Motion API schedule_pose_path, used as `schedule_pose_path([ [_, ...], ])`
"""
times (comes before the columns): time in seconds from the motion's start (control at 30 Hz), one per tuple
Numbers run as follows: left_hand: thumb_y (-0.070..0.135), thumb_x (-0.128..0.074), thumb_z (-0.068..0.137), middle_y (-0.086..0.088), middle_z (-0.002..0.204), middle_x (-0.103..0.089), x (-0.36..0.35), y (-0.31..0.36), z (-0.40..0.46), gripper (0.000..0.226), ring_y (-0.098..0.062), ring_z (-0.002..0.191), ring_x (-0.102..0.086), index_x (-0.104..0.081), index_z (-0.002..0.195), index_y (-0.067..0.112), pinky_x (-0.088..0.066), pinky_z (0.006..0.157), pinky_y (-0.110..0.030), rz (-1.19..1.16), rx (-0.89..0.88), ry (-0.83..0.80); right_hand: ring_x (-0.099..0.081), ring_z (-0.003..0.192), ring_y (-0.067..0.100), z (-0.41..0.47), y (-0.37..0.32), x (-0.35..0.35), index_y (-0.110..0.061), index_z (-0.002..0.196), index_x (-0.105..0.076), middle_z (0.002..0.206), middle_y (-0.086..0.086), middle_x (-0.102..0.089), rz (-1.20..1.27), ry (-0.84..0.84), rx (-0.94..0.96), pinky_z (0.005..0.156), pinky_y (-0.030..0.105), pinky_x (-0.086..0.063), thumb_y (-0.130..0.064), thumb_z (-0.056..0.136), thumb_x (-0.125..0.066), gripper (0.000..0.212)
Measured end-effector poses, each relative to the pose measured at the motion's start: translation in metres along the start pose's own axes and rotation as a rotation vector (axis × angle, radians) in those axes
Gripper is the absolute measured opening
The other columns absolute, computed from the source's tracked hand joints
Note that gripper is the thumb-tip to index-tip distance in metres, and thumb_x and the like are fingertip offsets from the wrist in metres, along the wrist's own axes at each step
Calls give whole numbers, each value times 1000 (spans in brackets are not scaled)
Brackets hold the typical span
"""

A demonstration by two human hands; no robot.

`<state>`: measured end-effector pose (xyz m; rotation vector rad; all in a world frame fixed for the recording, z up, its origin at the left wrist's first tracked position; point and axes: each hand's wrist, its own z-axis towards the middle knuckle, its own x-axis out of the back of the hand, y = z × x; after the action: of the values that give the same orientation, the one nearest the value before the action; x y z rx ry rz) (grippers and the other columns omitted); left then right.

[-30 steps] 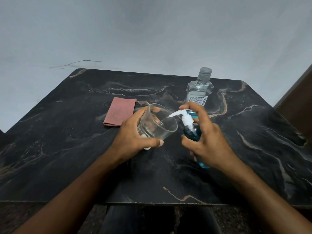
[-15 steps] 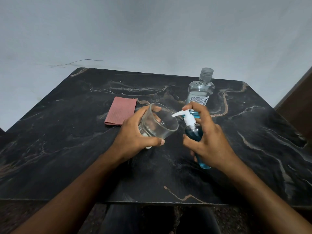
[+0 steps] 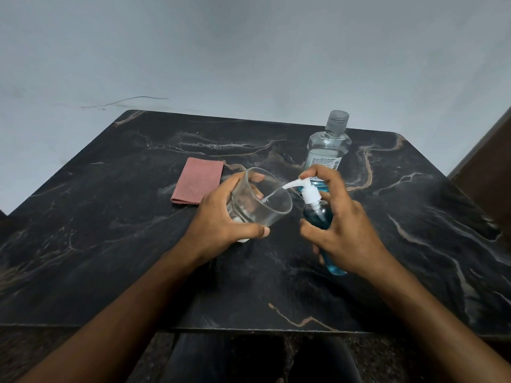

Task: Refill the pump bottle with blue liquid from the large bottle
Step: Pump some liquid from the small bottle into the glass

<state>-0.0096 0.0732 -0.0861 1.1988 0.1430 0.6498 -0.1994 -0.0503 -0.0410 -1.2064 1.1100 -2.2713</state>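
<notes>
At the bottom of the frame two bare forearms reach up from the lower corners over the near edge of the black marble-patterned desk (image 3: 110, 272). Right of centre, the right hand (image 3: 345, 230) wraps its grip round the small clear pump bottle filled with blue liquid (image 3: 318, 217), holding it tilted above the desk with its base toward the lower right, blue showing below the palm. The forefinger lies on top of the white pump head (image 3: 307, 190), and the thumb presses the near side of the bottle. The white spout points left, toward the centre of the frame.

Just left of it, the left hand (image 3: 221, 222) closes its grip round a clear drinking glass (image 3: 260, 200), thumb along the near wall and fingertips visible through the far wall. The glass is tipped so its mouth faces the pump, and the spout tip reaches over the rim into the opening. Whether liquid is leaving the spout cannot be told.

Farther back, left of centre, a folded pink ribbed cloth (image 3: 197, 183) lies flat on the desk, just beside the left hand.

In the upper right of the desk, behind the right hand, stands the large clear plastic bottle with a grey ribbed cap (image 3: 327, 145), upright, capped, a white label on its side; a band of blue liquid shows low in it. Behind the desk rises a pale grey wall (image 3: 249, 51).
</notes>
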Motion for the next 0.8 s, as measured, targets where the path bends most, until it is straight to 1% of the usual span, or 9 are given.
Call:
schedule_pose_path([
  [0.07, 27, -89, 56, 7, 106, -70, 0, 0, 0, 79, -21, 106, -70, -60, 130, 29, -58, 91, -38, 2, -2, 2, -63, 45, 14, -1, 0, -1, -47, 128, -39, 88, -12, -67, -2, 9, 5, 39, 23, -52, 6, 76, -66, 79],
  [0.17, 27, -90, 57, 6, 107, -70, 0, 1, -1, 79, -23, 108, -69, -60, 130, 28, -58, 92, -40, -7, 2, 4, -64, 48, 13, -1, -3, -1, -52, 134, -36, 99, -9, -68, 2, 12, 16, 43, 20, -52, 4, 75, -67, 87],
  [0.23, 27, -89, 57, 5, 107, -70, 0, 1, -1, 79, -22, 107, -70, -60, 130, 28, -58, 91, -40, -6, 3, 7, -65, 47, 14, -1, -4, -2, -52, 136, -36, 104, -11, -67, 13, 7, 18, 43, 20, -53, 3, 76, -68, 88],
  [0.3, 27, -89, 56, 3, 107, -70, 0, 1, -1, 79, -23, 106, -70, -60, 130, 28, -58, 91, -40, -1, 3, 8, -65, 46, 13, -1, -3, -1, -51, 133, -37, 101, -14, -68, 31, 0, 11, 42, 20, -52, 5, 76, -68, 85],
  [0.43, 27, -89, 57, 2, 108, -70, 0, 2, -1, 79, -23, 107, -69, -60, 130, 28, -59, 91, -42, 2, 8, 4, -64, 47, 10, -2, -2, -2, -44, 127, -39, 88, -17, -68, 33, 2, 21, 41, 17, -50, 7, 77, -66, 76],
  [0.5, 26, -89, 57, 1, 109, -70, 0, 2, -1, 79, -24, 109, -69, -60, 131, 27, -58, 93, -44, 2, 8, 0, -66, 50, 5, -2, -3, -2, -44, 127, -39, 90, -21, -68, 47, 3, 27, 43, 14, -49, 8, 77, -66, 76],
  [0.57, 26, -89, 57, 0, 110, -70, 0, 2, -1, 80, -24, 109, -69, -60, 131, 26, -58, 94, -46, 3, 9, 2, -67, 54, 1, -3, -4, -2, -44, 131, -39, 95, -24, -69, 70, 3, 26, 46, 11, -50, 7, 78, -67, 79],
  [0.67, 26, -89, 57, 0, 109, -70, 0, 1, -1, 80, -23, 108, -69, -60, 131, 27, -58, 94, -46, 7, 12, 11, -68, 50, 10, -3, -6, -1, -42, 137, -37, 96, -20, -70, 82, -2, 21, 44, 17, -52, 2, 78, -68, 80],
  [0.8, 25, -89, 57, 0, 108, -70, 0, 1, -1, 79, -24, 107, -69, -60, 130, 28, -58, 93, -48, 15, 10, 15, -64, 43, 19, -2, -3, 0, -36, 133, -38, 83, -17, -69, 66, -3, 13, 38, 25, -52, 8, 78, -65, 76],
])
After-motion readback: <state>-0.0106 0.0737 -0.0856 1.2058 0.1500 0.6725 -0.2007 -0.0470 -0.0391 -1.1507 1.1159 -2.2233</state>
